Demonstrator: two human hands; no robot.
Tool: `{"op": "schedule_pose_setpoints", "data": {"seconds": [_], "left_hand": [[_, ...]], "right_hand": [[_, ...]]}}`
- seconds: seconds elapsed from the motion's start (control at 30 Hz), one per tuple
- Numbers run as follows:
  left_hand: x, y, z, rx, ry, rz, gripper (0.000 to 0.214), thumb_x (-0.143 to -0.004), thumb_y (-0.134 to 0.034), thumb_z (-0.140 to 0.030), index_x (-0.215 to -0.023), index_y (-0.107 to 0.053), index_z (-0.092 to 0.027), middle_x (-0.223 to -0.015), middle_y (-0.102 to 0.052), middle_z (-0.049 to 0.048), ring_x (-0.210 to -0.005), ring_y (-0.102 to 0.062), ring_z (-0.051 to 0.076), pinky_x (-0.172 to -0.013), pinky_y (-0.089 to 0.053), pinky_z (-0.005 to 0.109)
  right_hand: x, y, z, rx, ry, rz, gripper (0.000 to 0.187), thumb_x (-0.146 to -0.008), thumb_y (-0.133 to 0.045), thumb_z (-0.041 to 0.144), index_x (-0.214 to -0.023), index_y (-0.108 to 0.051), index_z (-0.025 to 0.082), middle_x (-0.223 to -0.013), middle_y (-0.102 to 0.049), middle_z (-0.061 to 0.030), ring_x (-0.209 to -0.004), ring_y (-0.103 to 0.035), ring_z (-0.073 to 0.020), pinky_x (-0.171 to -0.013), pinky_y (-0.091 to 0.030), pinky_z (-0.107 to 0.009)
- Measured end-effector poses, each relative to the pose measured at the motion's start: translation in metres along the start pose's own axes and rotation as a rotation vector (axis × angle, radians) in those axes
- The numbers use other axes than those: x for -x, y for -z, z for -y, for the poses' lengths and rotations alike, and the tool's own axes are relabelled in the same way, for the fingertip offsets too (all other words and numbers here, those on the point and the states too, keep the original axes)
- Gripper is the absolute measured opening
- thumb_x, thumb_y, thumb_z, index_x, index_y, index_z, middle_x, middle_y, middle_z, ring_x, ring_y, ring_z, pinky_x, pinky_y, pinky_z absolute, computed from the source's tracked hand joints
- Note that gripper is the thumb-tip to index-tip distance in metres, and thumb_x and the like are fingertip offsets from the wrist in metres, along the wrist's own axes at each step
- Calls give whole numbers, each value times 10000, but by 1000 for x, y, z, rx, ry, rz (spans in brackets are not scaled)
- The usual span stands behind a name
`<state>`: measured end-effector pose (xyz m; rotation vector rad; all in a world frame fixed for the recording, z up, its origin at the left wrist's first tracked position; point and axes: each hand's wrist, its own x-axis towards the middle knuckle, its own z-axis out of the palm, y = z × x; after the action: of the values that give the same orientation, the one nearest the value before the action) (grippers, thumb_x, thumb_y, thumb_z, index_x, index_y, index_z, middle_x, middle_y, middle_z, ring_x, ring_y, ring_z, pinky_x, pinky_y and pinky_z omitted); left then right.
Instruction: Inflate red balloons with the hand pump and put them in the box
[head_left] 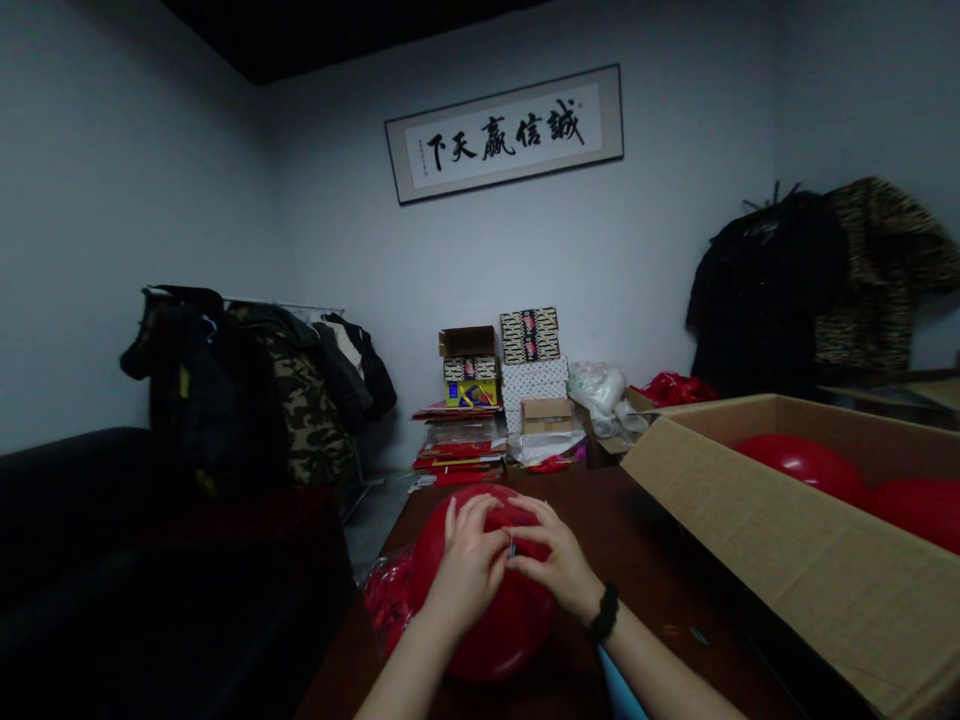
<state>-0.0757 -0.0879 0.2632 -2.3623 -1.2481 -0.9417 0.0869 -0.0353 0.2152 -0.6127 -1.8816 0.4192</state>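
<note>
A round red balloon (495,620) rests on the dark brown table (637,560) right in front of me. My left hand (465,565) lies over its top, fingers curled and pinching at the balloon's neck. My right hand (551,560), with a black band on the wrist, meets it from the right and pinches the same small spot, where a thin pale bit shows between the fingertips. A bag of red pieces (386,600) lies at the balloon's left side.
A large open cardboard box (757,520) holding red balloons (806,462) fills the right side of the table. Stacked boxes (529,370) and red paper goods stand at the far end. Coats hang on a rack (247,390) at left and on the right wall.
</note>
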Motion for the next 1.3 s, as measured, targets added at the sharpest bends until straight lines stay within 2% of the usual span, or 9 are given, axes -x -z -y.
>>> {"op": "schedule_pose_setpoints", "data": {"seconds": [0.17,0.3,0.53,0.73,0.9,1.1,1.3], "left_hand": [[-2,4,3,33,20,43,174,-755,-559,-143,-829,-682,-243,-1205,-526,81,-1177,-435,271,-1038,-215,631],[-4,9,7,36,17,81,208,-748,-556,-128,-848,-688,-254,-1210,-543,78,-1186,-437,271,-1038,-216,631],[0,14,10,13,21,110,193,-755,-542,-126,-817,-679,-247,-1254,-517,62,-1232,-391,271,-1048,-170,640],[4,16,9,-10,8,115,167,-765,-549,-138,-795,-676,-241,-1270,-507,69,-1253,-365,278,-1038,-171,651],[7,16,9,-61,-4,74,136,-780,-548,-168,-757,-667,-229,-1250,-533,66,-1253,-376,275,-1054,-145,643],[13,18,2,-137,-27,16,110,-783,-557,-190,-725,-645,-224,-1230,-562,73,-1250,-394,287,-1068,-90,648],[25,9,-7,-145,80,-116,194,-770,-531,-124,-906,-628,-222,-1224,-557,107,-1220,-436,279,-1053,-206,626]], "right_hand": [[-1,-4,0,-46,-1,-2,276,-710,-692,397,-982,-663,355,-1278,-558,-28,-1235,-443,-216,-1051,-339,-492],[-4,-6,4,-55,6,21,254,-725,-681,388,-977,-663,366,-1269,-569,3,-1248,-428,-196,-1068,-322,-462],[-7,-8,6,28,-3,82,225,-733,-664,423,-956,-660,390,-1314,-537,26,-1322,-331,-231,-1102,-170,-579],[-1,-10,3,194,53,83,140,-787,-607,378,-908,-675,357,-1308,-543,5,-1325,-325,-244,-1080,-206,-600],[1,-14,6,272,108,77,91,-797,-588,299,-821,-676,302,-1232,-592,-11,-1305,-348,-244,-1081,-195,-605],[6,-17,12,351,131,71,99,-795,-546,221,-828,-628,267,-1304,-516,-9,-1312,-315,-214,-1109,-170,-569],[8,-18,15,389,128,42,82,-792,-530,192,-799,-600,235,-1287,-515,-31,-1301,-323,-209,-1120,-168,-561]]}}
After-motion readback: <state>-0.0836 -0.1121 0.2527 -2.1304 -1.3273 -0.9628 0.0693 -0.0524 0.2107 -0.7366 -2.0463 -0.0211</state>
